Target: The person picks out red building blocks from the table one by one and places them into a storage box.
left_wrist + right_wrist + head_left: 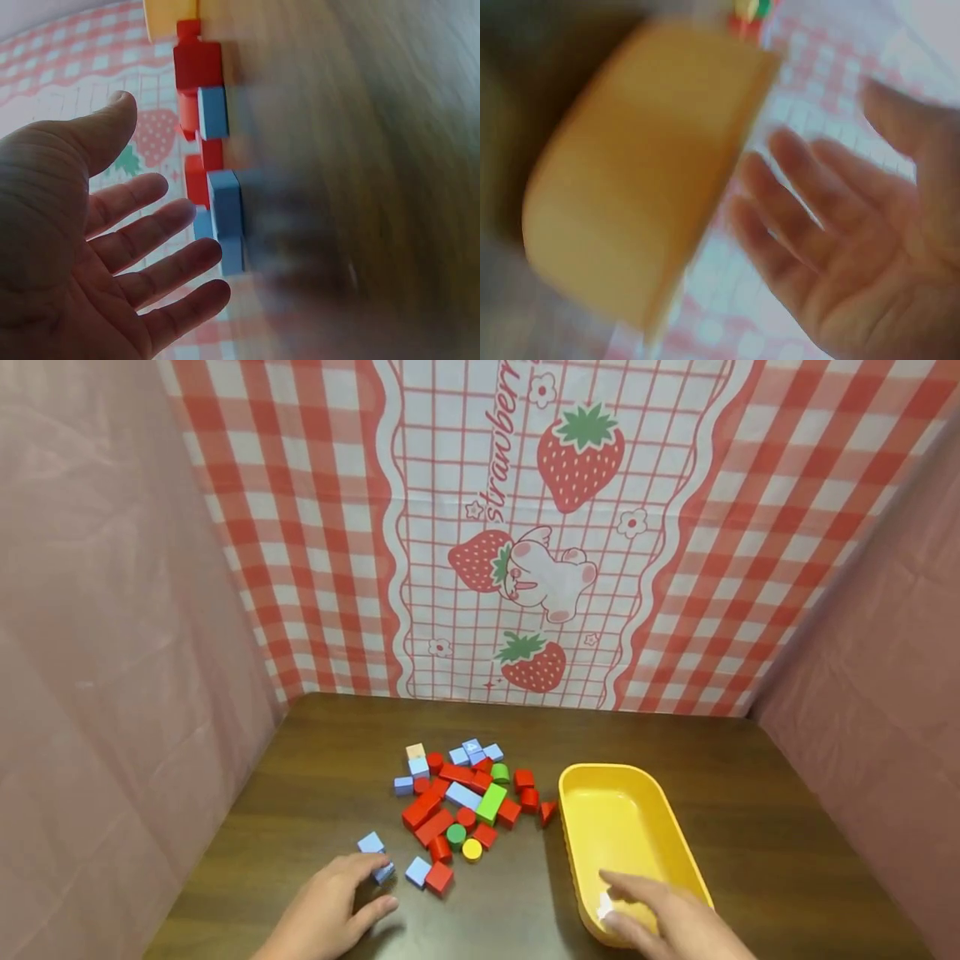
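My left hand [326, 900] hovers at the front left of the table, fingers spread and nothing held. Its fingertips overlap two light blue blocks [371, 842] in the head view; the left wrist view shows blue blocks [226, 202] just beyond the fingers. My right hand [675, 917] is over the near end of a yellow tray [567, 827], with fingers extended and no object in its grasp. In the right wrist view the blurred tray wall [637, 165] lies beside the fingertips.
A loose pile of red blocks [423, 808], with blue, green and yellow pieces among them, covers the middle of the table. A blue block [418, 872] and a red block [439, 878] lie nearer. Checked cloth [322, 610] hangs behind, with pink curtains [112, 652] at both sides.
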### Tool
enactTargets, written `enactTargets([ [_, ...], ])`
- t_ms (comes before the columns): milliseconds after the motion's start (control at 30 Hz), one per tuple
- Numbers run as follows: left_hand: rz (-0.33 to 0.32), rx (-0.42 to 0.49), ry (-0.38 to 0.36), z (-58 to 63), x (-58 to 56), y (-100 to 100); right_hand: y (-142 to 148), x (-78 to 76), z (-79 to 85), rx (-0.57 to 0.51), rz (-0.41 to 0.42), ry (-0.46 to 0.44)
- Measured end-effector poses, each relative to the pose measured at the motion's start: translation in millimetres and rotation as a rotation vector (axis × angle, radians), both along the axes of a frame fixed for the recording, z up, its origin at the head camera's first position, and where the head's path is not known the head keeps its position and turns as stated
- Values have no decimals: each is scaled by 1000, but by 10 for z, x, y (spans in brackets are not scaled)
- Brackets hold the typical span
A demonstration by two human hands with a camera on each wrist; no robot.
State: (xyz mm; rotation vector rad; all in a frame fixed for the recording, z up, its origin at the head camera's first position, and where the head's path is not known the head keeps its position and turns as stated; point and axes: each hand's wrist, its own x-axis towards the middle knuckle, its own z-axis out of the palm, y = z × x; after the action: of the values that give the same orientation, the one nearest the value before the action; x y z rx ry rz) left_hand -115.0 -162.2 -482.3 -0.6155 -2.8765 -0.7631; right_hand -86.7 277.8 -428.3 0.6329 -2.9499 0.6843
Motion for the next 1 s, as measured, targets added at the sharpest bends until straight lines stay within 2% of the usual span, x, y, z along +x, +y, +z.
enactTargets([
  [67, -21, 7, 12, 36, 11, 67, 152, -100, 79, -48, -142, 96],
  [133, -47, 13, 31, 86, 12, 155, 372, -253, 115, -77, -283, 110],
  [200, -85, 26, 52, 142, -8, 271, 614, -427, 93, -81, -358, -2],
  [267, -135, 35, 60, 206, -47, 429, 824, -569, 25, -139, -375, -202],
  [367, -211, 37, 112, 267, -133, 721, 1028, -707, -149, -335, -348, -472],
  [433, -239, 13, 140, 295, -203, 942, 1093, -754, -268, -502, -320, -570],
  [500, -243, -16, 150, 313, -284, 1171, 1117, -770, -376, -613, -273, -605],
  [567, -240, -50, 122, 332, -394, 1411, 1125, -764, -461, -700, -237, -615],
  [733, -190, -97, 31, 276, -716, 1903, 1070, -780, -572, -824, -200, -621],
  [867, -140, -130, -19, 191, -903, 2150, 1081, -776, -642, -910, -82, -657],
  [1000, -117, -138, -7, 144, -1008, 2308, 1149, -753, -698, -1020, 74, -739],
])
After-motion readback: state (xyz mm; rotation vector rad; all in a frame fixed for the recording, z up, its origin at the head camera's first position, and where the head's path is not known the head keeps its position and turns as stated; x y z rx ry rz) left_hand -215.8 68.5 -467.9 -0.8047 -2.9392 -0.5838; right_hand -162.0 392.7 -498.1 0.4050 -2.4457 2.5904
